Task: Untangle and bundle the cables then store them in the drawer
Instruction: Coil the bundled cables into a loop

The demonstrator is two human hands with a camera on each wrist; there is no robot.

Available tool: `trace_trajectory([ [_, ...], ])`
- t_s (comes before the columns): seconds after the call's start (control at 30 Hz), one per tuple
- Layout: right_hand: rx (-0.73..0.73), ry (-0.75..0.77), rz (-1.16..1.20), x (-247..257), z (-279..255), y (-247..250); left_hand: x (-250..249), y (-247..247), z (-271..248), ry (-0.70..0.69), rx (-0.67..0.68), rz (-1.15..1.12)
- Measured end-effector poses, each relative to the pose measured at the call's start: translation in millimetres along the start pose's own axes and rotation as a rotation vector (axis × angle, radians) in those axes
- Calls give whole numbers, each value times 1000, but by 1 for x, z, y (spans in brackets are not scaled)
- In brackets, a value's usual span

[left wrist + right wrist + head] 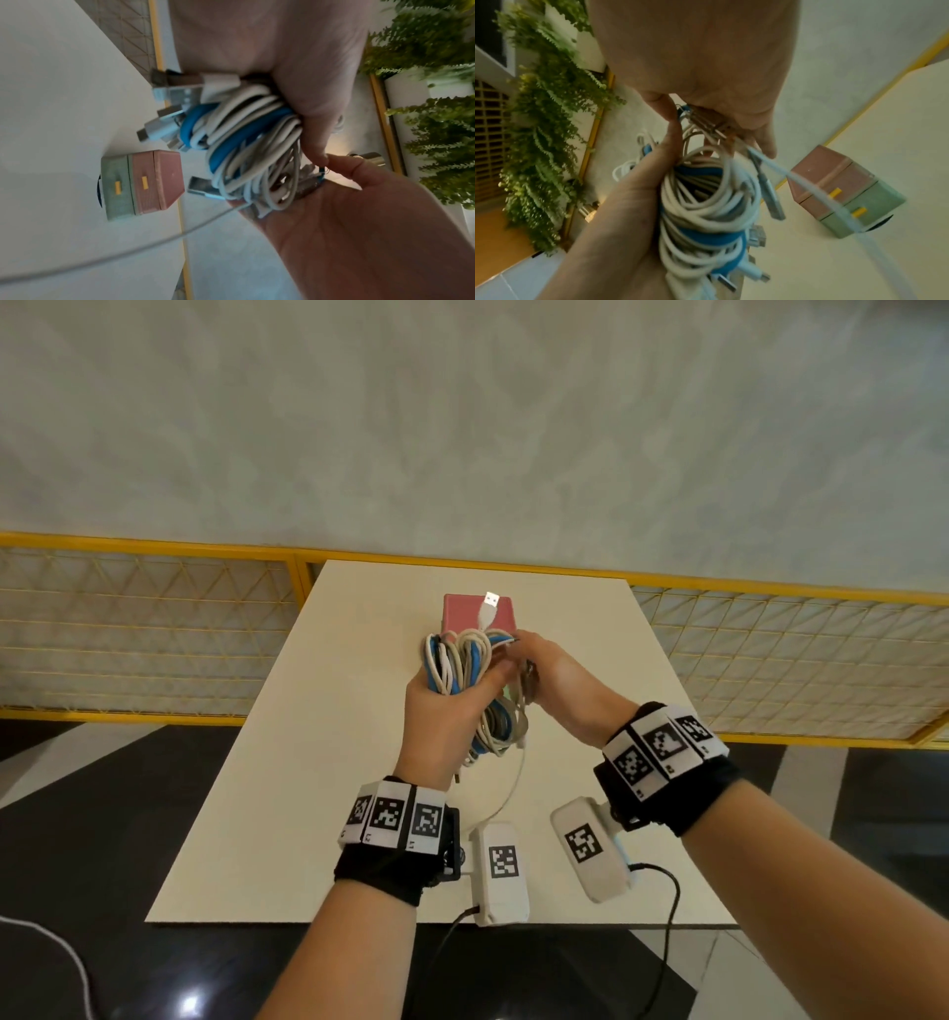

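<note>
A coil of white and blue cables (pixel 462 670) is held above the table, gripped in my left hand (pixel 436 711). A USB plug (pixel 490 603) sticks up from the coil. My right hand (pixel 560 680) pinches several cable ends at the coil's right side. The left wrist view shows the coil (pixel 246 142) under my left thumb (pixel 308 105). In the right wrist view my right fingers (pixel 757 138) hold plugs above the coil (pixel 706 213). One loose white strand (pixel 516 773) trails down to the table. The small drawer box (pixel 477 613), pink over green with yellow handles (pixel 144 180), stands behind the hands, both drawers closed.
The cream table (pixel 308 788) sits beside a yellow mesh fence (pixel 154 629) at its far edge. Dark floor surrounds the table. Green plants (pixel 437 121) hang on a wall off to the side.
</note>
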State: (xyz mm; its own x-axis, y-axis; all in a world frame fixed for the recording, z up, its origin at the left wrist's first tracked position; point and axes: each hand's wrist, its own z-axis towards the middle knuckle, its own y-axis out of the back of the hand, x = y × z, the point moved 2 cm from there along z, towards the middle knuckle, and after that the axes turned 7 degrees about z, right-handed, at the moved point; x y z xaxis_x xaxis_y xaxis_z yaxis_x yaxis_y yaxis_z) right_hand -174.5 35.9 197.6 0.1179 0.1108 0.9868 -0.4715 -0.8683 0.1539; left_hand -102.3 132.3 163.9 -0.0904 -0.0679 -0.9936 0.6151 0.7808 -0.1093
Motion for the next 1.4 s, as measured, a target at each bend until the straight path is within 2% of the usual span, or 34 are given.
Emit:
trace_trajectory([
  [0.3, 106, -46, 294, 8, -3, -11, -10, -5, 4, -57, -13, -29],
  [0.47, 197, -123, 273, 9, -2, -10, -9, 1, 10, -41, 1, -39],
  [0.63, 198, -169, 291, 9, 2, -8, -10, 1, 11, -12, 6, -50],
  [0.83, 231, -116, -67, 19, -3, -1, -11, 5, 10, -1, -36, -96],
  [1.0, 100, 47, -517, 10, -19, 4, -11, 17, 15, 39, -190, -235],
  [1.07, 72, 67, -565, 5, -23, 4, -11, 20, 17, 42, -233, -271],
  [1.13, 42, -29, -527, -3, -20, 5, -12, 19, 17, 46, -244, -300],
  [1.27, 61, -405, -228, -14, -16, 2, -14, 17, 16, 32, -239, -321],
  [1.33, 67, -460, -80, -18, -14, 0, -16, 17, 17, 27, -228, -330],
  [1.4, 12, -403, 20, -24, -8, 1, -18, 18, 17, 24, -202, -338],
])
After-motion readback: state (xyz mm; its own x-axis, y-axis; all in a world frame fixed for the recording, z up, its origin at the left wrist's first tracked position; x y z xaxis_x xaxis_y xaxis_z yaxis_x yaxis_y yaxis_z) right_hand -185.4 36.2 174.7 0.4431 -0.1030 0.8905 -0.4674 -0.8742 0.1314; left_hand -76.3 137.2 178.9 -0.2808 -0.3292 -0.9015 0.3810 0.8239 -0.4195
